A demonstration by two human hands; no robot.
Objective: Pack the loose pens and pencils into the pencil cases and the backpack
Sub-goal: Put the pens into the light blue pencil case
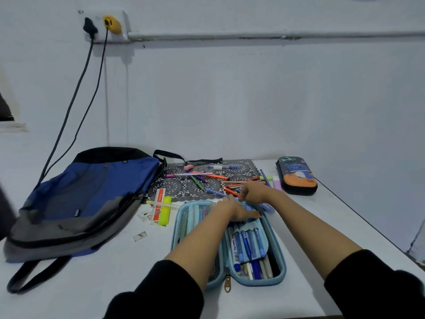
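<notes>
Open blue pencil case (281, 268) with pens (247, 247) in its right half; left hand (232, 210) flat on its inner flap (253, 226), right hand (251, 192) curled at its far rim, grasp indiscernible. Loose pens and pencils (202, 174) lie beyond, between backpack (92, 194) and closed dark case (297, 176)

Single head-worn wide-angle view, facing forward and down across the white rectangular tabletop (92, 284) toward the pale painted wall (230, 100). The open light-blue fabric pencil case (266, 281) lies nearest, low centre, at close range.
</notes>
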